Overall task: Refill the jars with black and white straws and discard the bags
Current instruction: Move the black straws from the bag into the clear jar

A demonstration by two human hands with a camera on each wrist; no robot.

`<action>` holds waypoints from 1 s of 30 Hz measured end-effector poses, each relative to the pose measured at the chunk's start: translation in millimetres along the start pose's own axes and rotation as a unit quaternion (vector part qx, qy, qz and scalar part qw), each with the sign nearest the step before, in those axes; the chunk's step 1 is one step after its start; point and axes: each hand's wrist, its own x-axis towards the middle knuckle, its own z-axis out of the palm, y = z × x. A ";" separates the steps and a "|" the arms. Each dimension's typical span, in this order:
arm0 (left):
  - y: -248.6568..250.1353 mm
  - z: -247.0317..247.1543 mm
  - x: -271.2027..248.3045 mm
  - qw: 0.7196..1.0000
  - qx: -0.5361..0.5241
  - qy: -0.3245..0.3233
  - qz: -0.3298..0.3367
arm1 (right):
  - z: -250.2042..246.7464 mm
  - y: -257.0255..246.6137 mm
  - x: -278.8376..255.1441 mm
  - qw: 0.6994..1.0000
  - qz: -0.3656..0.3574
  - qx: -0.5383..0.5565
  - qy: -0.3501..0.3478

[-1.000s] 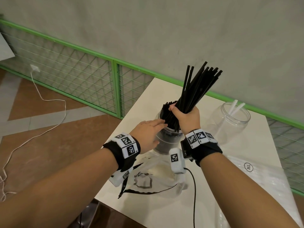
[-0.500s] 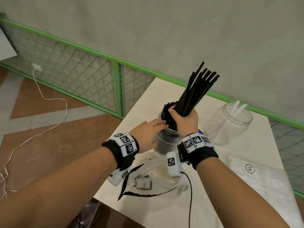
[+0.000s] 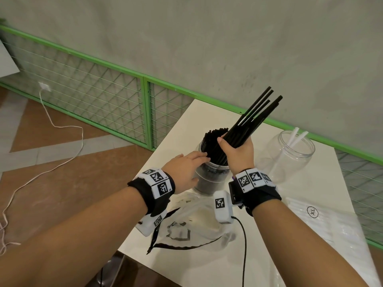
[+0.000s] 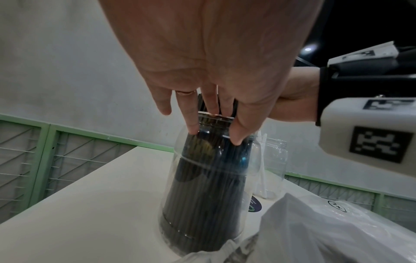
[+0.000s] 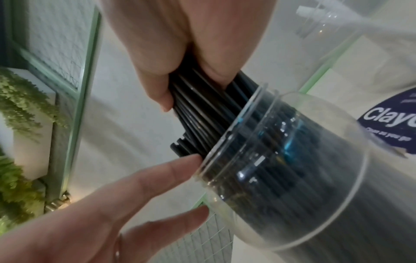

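A clear jar point(image 3: 209, 179) packed with black straws stands near the table's left edge. My right hand point(image 3: 238, 150) grips a bundle of black straws point(image 3: 255, 117) that leans up to the right, its lower ends inside the jar mouth point(image 5: 236, 128). My left hand point(image 3: 192, 164) lies against the jar's neck with straight fingers point(image 4: 193, 124), the tips touching the rim. A second clear jar point(image 3: 290, 158) with two white straws point(image 3: 296, 137) stands to the right.
An empty clear bag with black trim point(image 3: 186, 230) lies crumpled in front of the black jar. A clear bag of white straws marked XL point(image 3: 323, 220) lies at the right. A green mesh fence point(image 3: 103, 96) runs behind the white table point(image 3: 186, 121).
The bundle in my right hand has tilted further to the right, and its fanned tops have drawn closer together. My left hand has stayed at the jar's neck.
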 end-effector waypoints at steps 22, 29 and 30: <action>5.2 -3.6 7.8 0.985 -0.148 0.069 -0.058 | -2.8 -58.3 28.0 0.969 0.092 0.216 -0.081; 4.8 -0.7 8.1 0.973 -0.205 0.074 -0.076 | 0.9 -61.4 22.2 0.992 -0.052 0.101 -0.060; 4.3 -0.3 8.0 0.973 -0.207 0.075 -0.076 | 0.2 -64.0 23.2 0.990 -0.075 0.095 -0.068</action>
